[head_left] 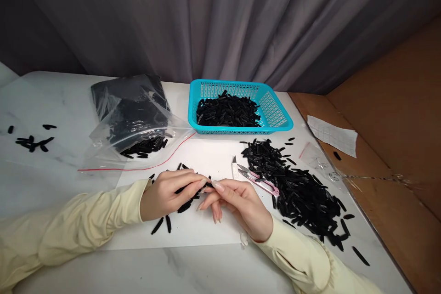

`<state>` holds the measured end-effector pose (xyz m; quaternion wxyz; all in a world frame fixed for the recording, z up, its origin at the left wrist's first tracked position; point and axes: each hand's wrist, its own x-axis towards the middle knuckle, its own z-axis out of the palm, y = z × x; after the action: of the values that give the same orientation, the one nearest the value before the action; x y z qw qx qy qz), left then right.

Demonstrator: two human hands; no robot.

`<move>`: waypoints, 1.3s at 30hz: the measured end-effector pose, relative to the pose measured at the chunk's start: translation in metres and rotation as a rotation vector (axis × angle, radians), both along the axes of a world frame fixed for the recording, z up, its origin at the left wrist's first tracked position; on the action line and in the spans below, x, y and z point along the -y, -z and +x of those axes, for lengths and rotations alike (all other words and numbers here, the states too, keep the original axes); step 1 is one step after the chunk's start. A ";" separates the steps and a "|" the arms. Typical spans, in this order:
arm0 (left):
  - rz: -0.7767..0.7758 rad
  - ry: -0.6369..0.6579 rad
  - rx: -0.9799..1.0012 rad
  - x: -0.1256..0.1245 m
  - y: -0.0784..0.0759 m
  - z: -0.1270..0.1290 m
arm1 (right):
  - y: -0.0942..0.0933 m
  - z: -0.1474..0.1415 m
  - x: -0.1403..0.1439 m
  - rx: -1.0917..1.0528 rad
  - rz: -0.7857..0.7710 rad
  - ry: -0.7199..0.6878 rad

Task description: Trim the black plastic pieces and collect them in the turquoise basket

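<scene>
Black piece point(208, 185), pinched in both hands point(175, 191) point(244, 204)

There are two grips point(172, 193); beyond them, one blue basket point(241, 129), one knife point(235, 172) and one pair of pink snips point(267, 184); around them, black pieces point(306, 202) too many to count.

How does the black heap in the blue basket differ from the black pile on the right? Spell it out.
The basket heap sits within the blue basket; the right pile lies loose on the table. The basket heap is compact; the right pile sprawls, with strays around it. Pink-handled scissors lie at the right pile's edge, none at the basket heap. Both are many slim black pieces.
</scene>
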<state>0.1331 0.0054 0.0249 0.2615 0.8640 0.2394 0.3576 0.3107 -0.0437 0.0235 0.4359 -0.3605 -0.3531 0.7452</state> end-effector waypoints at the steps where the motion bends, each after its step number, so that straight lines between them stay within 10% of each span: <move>1: 0.009 -0.001 0.002 0.000 0.000 0.000 | 0.000 0.000 0.000 0.005 0.008 -0.001; 39: 0.062 0.048 0.073 0.002 0.002 0.000 | 0.004 0.003 -0.002 -0.122 0.024 0.033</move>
<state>0.1326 0.0037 0.0227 0.2516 0.8634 0.1979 0.3898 0.3137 -0.0417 0.0196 0.4732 -0.3148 -0.3287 0.7543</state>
